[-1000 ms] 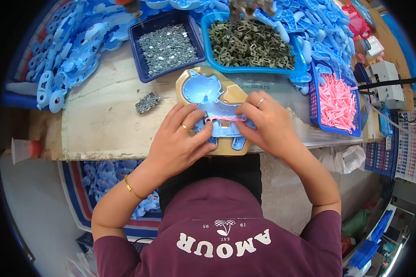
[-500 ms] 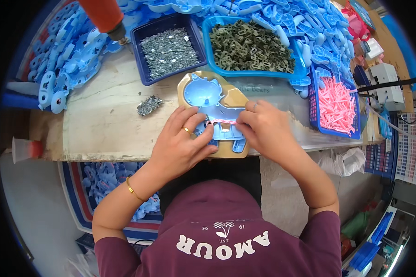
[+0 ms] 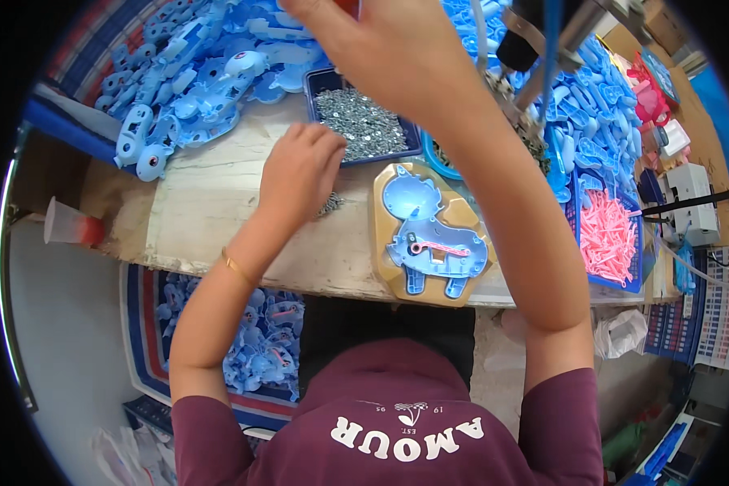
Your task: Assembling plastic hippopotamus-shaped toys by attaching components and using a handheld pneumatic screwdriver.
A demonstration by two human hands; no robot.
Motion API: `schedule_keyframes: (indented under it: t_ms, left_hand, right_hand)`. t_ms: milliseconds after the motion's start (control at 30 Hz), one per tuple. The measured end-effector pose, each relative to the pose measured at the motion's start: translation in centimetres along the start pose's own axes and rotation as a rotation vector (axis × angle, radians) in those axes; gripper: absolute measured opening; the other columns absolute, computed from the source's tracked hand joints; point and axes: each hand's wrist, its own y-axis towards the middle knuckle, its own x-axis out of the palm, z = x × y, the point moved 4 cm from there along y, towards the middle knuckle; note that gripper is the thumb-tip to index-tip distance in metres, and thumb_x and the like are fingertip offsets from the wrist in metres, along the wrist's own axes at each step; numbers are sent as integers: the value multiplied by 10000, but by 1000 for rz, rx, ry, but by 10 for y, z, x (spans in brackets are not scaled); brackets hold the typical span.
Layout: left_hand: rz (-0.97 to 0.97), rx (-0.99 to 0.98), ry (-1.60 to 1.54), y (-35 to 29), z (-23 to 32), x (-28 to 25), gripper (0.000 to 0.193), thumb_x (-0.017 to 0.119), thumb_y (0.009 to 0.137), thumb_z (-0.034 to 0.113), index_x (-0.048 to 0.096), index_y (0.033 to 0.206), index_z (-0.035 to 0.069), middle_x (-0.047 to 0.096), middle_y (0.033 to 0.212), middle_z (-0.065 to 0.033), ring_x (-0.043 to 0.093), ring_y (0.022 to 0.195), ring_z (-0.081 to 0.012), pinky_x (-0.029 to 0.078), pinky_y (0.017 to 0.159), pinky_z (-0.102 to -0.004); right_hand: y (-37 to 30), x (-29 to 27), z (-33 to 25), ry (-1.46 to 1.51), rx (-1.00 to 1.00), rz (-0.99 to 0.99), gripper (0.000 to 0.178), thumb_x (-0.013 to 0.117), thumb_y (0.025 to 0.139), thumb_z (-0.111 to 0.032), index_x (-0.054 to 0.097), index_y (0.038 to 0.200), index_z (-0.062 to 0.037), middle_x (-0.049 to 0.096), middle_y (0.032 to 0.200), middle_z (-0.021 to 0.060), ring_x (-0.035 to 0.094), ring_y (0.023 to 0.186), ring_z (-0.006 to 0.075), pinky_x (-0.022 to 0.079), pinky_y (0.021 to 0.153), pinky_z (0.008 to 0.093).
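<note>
At eight o'clock from the work, beneath the table (image 3: pixel 211 235), blue parts (image 3: pixel 259 356) are held in a striped bag (image 3: pixel 144 344). Near the table edge, a blue animal-shaped shell (image 3: pixel 441 232) is seated hollow side up in a tan fixture (image 3: pixel 381 227), a pink link (image 3: pixel 441 248) laid inside its body. The shell is touched by neither hand: it is found at four o'clock from the left hand (image 3: pixel 301 168) and between five and six from the right hand (image 3: pixel 393 61). The left fingers are curled beside a screw tray (image 3: pixel 419 144); whether anything is pinched cannot be told. The right hand is raised by a partly seen red object (image 3: pixel 350 6); its grip cannot be made out.
</note>
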Motion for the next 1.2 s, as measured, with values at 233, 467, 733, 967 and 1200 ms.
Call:
schedule_keyframes:
  t_ms: [233,467,733,967,1200]
  left_hand:
    - [-279,120,-58,53,-19,56,249,780,809,338,723,987,173,668,1026,-36,554,1127,-266,447,913,-437]
    - [-286,51,66,59,-19,56,195,713,880,299,750,1020,168,696,1015,-28,575,1078,-260,449,901,-444]
    - [-141,159,-2,46,1,32,133,696,891,244,742,945,131,693,885,-19,608,920,-270,491,804,-403]
    - [71,383,-51,10,66,18,238,759,826,307,611,758,134,595,765,17,580,826,-184,464,703,-336]
    - [178,408,-219,-9,93,14,213,785,817,253,627,774,116,576,730,8,578,755,-181,487,649,-325]
  right_hand:
    - [10,-8,8,244,775,-460,471,739,899,-129,533,1283,49,689,931,133,684,781,172,550,722,317]
    - [-18,-28,23,275,838,-492,364,746,912,-170,609,1174,42,681,895,79,659,760,117,530,691,264]
    - [-28,-55,32,373,899,-532,283,677,953,-195,627,1127,22,658,907,52,624,766,107,494,680,254]
    - [-58,-71,8,686,853,-348,294,733,864,-169,625,1072,9,635,812,25,604,675,71,485,614,233]
    - [-70,-81,-13,565,788,-348,373,590,855,-206,583,1121,56,634,690,61,581,586,108,463,582,249]
